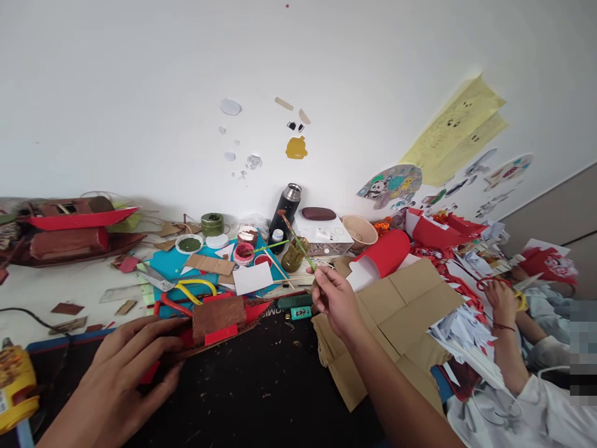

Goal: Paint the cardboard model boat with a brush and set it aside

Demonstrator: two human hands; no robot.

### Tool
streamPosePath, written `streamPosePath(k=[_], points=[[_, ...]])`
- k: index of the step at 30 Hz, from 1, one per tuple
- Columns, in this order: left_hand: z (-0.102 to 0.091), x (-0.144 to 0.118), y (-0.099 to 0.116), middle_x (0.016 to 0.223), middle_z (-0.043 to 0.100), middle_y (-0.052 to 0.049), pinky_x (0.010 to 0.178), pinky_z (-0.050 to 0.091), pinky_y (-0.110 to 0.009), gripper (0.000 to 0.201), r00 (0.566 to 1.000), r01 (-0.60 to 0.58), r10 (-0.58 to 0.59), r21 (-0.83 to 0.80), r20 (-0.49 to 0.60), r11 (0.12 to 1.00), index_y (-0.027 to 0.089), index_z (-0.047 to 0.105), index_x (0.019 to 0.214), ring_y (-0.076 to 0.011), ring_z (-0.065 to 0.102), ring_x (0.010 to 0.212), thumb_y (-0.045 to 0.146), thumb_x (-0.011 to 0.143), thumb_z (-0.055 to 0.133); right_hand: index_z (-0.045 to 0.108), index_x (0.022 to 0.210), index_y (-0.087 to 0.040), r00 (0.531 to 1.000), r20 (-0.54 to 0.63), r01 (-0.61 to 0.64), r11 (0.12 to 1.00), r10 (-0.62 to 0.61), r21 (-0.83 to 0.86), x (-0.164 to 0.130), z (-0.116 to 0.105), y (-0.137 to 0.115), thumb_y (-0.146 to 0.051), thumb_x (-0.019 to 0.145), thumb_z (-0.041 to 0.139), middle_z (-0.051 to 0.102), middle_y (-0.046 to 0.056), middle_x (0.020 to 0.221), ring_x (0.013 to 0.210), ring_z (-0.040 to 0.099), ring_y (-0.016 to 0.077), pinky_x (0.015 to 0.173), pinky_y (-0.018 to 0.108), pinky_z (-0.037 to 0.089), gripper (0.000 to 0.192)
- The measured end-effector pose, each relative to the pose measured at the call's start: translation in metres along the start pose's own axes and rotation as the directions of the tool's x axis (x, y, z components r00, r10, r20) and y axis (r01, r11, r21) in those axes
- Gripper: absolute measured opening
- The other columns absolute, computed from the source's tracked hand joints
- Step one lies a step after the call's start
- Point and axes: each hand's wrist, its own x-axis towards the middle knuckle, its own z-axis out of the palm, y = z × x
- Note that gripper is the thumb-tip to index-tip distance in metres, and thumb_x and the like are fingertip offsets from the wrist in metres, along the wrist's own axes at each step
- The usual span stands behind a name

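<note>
My left hand (pixel 133 358) reaches over the near end of a small model boat (pixel 219 320), its fingers curled round that end and hiding it. The boat has a brown cabin roof and red sides, and it rests on the black mat. In my right hand (pixel 336 302), a thin green-handled paintbrush (pixel 300 241) is pinched and slants up to the left. Its brownish tip is raised in front of the black thermos (pixel 285 208). Below the tip stand a murky glass jar (pixel 295 254) and an open pot of red paint (pixel 244 253) with another green brush (pixel 263 247) across it.
Yellow-handled scissors (pixel 193 291) lie behind the boat. Cardboard sheets (pixel 396 330) cover the mat's right side. Two larger model boats (pixel 69 242) stand far left, above a yellow glue gun (pixel 16 389). At right, another person's hand (pixel 501 305) is among red and white paper scraps.
</note>
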Motion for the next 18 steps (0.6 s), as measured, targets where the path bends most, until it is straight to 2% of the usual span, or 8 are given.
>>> streamPosePath(k=[4,10,14,18], points=[[0.001,-0.002,-0.004,0.127,0.085,-0.001,0.103,0.052,-0.039,0.017,0.998,-0.021,0.021,0.009,0.064,1.0,0.034,0.076,0.115,-0.0269,0.07,0.119,0.033,0.098,0.075,0.08,0.093,-0.019,1.0,-0.01,0.028,1.0,-0.028,-0.013,-0.01,-0.002,-0.007,-0.074,0.081,0.093,0.059,-0.005,0.056,0.04,0.038,0.0078,0.041,0.023,0.021,0.058],[0.0,-0.004,-0.006,0.125,0.085,-0.002,0.103,0.052,-0.039,0.019,0.999,-0.022,0.022,-0.001,0.03,1.0,0.033,0.077,0.117,-0.0274,0.07,0.119,0.035,0.099,0.074,0.076,0.088,-0.021,0.992,-0.097,0.076,0.996,-0.081,-0.054,-0.01,-0.013,-0.018,-0.079,0.076,0.093,0.057,-0.005,0.054,0.04,0.038,0.0091,0.042,0.024,0.022,0.061],[0.0,-0.008,-0.011,0.13,0.084,-0.001,0.105,0.051,-0.039,0.022,0.996,-0.048,0.046,0.021,0.071,0.999,0.034,0.076,0.119,-0.0279,0.068,0.122,0.035,0.097,0.076,0.076,0.089,-0.021,0.97,-0.171,0.153,0.981,-0.171,-0.115,-0.004,-0.027,-0.033,-0.082,0.074,0.093,0.055,-0.006,0.054,0.041,0.037,0.0094,0.042,0.024,0.023,0.065],[0.004,-0.01,-0.01,0.129,0.083,-0.001,0.105,0.05,-0.04,0.019,0.999,-0.019,0.018,0.003,0.051,1.0,0.034,0.076,0.118,-0.0282,0.068,0.121,0.035,0.099,0.073,0.075,0.09,-0.022,0.94,-0.224,0.212,0.956,-0.256,-0.202,0.002,-0.046,-0.052,-0.079,0.075,0.094,0.059,-0.005,0.057,0.044,0.043,0.0107,0.043,0.025,0.026,0.062]])
